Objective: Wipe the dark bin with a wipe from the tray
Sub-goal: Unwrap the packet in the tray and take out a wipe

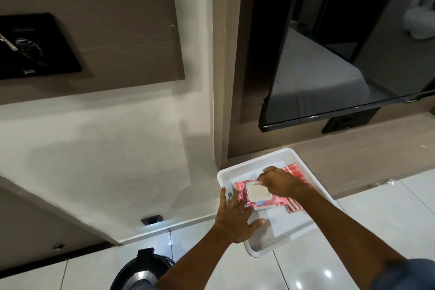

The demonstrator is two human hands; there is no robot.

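A white tray (280,239) lies on the glossy tiled floor by the wall. In it rests a pink pack of wipes (244,198) with a white flip lid (257,192). My left hand (235,215) lies flat, fingers spread, pressing on the pack's left end and the tray's rim. My right hand (279,181) reaches over the pack, its fingertips pinched at the far edge of the lid. The dark bin (141,273) with a shiny lid stands at the bottom edge, left of my left forearm, partly cut off.
A black television (341,54) hangs on the brown wall panel above the tray. A wall socket (152,219) sits low on the white wall. A low brown ledge (353,160) runs behind the tray. Glossy white tiles (388,214) spread right of the tray.
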